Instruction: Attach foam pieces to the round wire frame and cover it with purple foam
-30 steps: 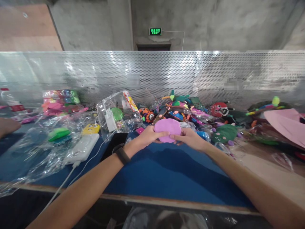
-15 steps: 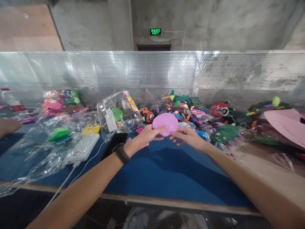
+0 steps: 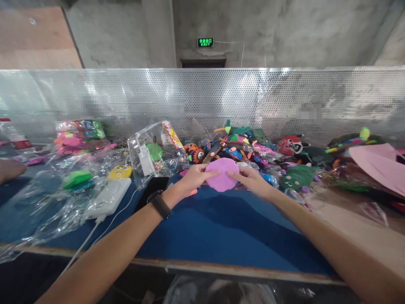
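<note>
A thin purple-pink disc of modelling clay point(image 3: 222, 180) with a slightly wavy edge is held up above the blue table. My left hand point(image 3: 193, 178) pinches its left side, the thumb lying on the face towards me and the fingers behind. On the opposite edge my right hand point(image 3: 253, 182) grips it the same way, thumb in front. The fingers behind the disc are mostly hidden. Close to my left wrist lies a black phone point(image 3: 153, 192). A green clay figure point(image 3: 297, 177) with purple knobs sits to the right of my right hand.
Behind the hands runs a heap of colourful clay figures point(image 3: 236, 145) against a perforated metal screen point(image 3: 205, 95). To the left are plastic wrapping point(image 3: 47, 211), a white power bank point(image 3: 110, 197) with a cable and a bottle point(image 3: 19, 137). Another person's hand point(image 3: 12, 169) shows at the left edge.
My right hand has closed on the right edge of the clay disc, where it was only near or lightly touching before. The disc has moved slightly down and now faces me more fully.
</note>
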Available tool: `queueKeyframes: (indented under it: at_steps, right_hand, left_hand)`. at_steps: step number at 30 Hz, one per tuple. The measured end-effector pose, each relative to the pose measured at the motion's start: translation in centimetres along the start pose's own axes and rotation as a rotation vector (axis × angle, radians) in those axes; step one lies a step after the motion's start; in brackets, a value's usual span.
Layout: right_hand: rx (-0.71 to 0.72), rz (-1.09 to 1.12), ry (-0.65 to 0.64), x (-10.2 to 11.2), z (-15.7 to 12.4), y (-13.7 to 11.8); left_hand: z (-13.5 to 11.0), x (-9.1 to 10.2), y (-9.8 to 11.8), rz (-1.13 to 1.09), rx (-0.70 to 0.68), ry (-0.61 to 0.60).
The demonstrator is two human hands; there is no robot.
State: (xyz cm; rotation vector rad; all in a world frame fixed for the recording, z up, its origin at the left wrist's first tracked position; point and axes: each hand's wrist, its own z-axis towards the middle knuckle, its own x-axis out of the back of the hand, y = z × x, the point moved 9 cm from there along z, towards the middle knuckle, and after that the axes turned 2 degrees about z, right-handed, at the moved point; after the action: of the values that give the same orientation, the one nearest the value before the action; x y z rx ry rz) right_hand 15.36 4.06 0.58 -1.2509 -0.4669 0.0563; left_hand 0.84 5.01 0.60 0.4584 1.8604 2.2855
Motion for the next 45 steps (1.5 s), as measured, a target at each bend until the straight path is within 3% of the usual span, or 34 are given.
queueKeyframes:
  at_steps: [5, 9, 15, 20, 25, 37, 45]
  right_hand:
    - [0.08, -0.139, -0.029, -0.2, 0.0, -0.7]
    - [0.089, -0.094, -0.065, -0.7, 0.0, -0.7]
    - [0.129, -0.192, -0.068, -0.9, 0.0, -0.9]
    - [0.209, -0.253, -0.015, -0.6, 0.0, -1.5]
    - [0.222, -0.319, -0.013, -0.6, -0.1, -1.7]
    - [0.219, -0.297, -0.044, -1.0, -0.4, -2.1]
    - [0.233, -0.283, -0.021, -0.8, -0.3, -1.9]
  left_hand:
    - [0.2, -0.3, -0.1, 0.041, -0.071, -0.039]
    - [0.2, -0.3, 0.1, 0.095, -0.115, -0.05]
    - [0.3, -1.3, 0.0, 0.094, -0.172, -0.174]
    - [0.3, -1.1, -0.3, 0.191, -0.165, -0.149]
    - [-0.1, -1.8, -0.4, 0.235, -0.127, -0.218]
    - [-0.2, -1.5, 0.6, 0.234, -0.167, -0.13]
    - [0.2, -0.6, -0.3, 0.126, -0.112, -0.055]
